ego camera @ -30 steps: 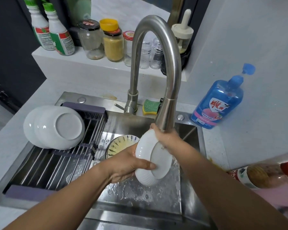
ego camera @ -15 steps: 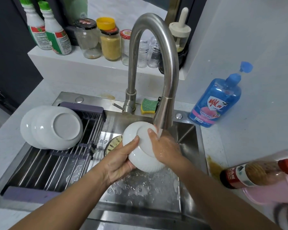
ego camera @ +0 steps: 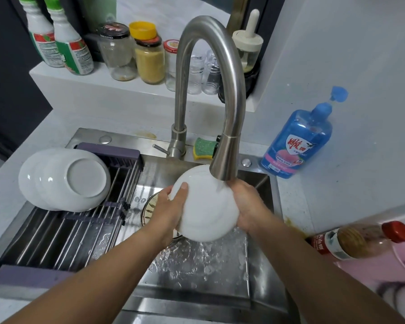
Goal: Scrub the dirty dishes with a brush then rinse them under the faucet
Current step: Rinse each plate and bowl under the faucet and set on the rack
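Observation:
A white bowl (ego camera: pixel 206 206) is held over the steel sink (ego camera: pixel 262 253), right under the spout of the curved faucet (ego camera: pixel 225 160), and water runs onto it and splashes below. My left hand (ego camera: pixel 168 206) grips its left rim with the thumb on top. My right hand (ego camera: pixel 248 204) holds its right side under the stream. A patterned dish (ego camera: pixel 150 206) lies in the sink behind my left hand, mostly hidden. No brush is visible.
Several white bowls (ego camera: pixel 63 178) lean upside down on a roll-up drying rack (ego camera: pixel 68 232) over the sink's left half. A green-yellow sponge (ego camera: pixel 204 148) sits by the faucet base. A blue soap bottle (ego camera: pixel 297 141) and a sauce bottle (ego camera: pixel 360 242) stand right; jars (ego camera: pixel 150 57) line the shelf.
The bowl has been turned and raised closer under the spout. My left thumb now lies on its upper left rim, and my right hand has shifted to its right side.

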`<action>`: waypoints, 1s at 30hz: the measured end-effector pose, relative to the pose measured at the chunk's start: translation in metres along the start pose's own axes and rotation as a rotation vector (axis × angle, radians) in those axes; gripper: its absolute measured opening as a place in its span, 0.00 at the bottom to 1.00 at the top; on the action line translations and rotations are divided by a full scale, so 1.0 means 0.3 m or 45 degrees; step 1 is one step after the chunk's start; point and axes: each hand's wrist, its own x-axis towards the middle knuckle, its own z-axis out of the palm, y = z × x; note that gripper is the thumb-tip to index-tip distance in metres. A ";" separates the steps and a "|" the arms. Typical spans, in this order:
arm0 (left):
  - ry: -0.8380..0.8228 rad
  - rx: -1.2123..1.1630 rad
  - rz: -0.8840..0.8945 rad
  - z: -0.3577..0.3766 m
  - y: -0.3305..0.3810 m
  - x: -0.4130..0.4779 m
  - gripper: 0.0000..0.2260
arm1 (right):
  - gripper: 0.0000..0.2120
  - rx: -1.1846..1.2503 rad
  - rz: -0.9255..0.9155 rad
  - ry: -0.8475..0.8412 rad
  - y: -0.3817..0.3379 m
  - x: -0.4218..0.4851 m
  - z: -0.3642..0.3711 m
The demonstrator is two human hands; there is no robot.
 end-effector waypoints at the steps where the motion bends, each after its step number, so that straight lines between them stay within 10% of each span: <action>1: 0.059 0.120 0.079 0.021 -0.006 0.004 0.30 | 0.17 0.003 -0.045 0.065 -0.004 -0.010 0.008; 12: -0.215 1.307 1.055 0.061 -0.055 -0.099 0.24 | 0.17 0.409 0.020 0.312 0.030 -0.081 0.047; 16: -0.079 1.021 0.754 0.005 -0.068 -0.046 0.30 | 0.24 0.388 0.030 0.339 0.063 -0.054 0.051; 23: 0.033 -0.586 -0.325 0.040 0.000 -0.007 0.27 | 0.21 0.461 0.057 0.324 0.046 -0.042 0.058; 30: 0.116 -0.521 -0.442 0.021 -0.002 0.003 0.13 | 0.20 0.280 -0.043 0.287 0.042 -0.052 0.054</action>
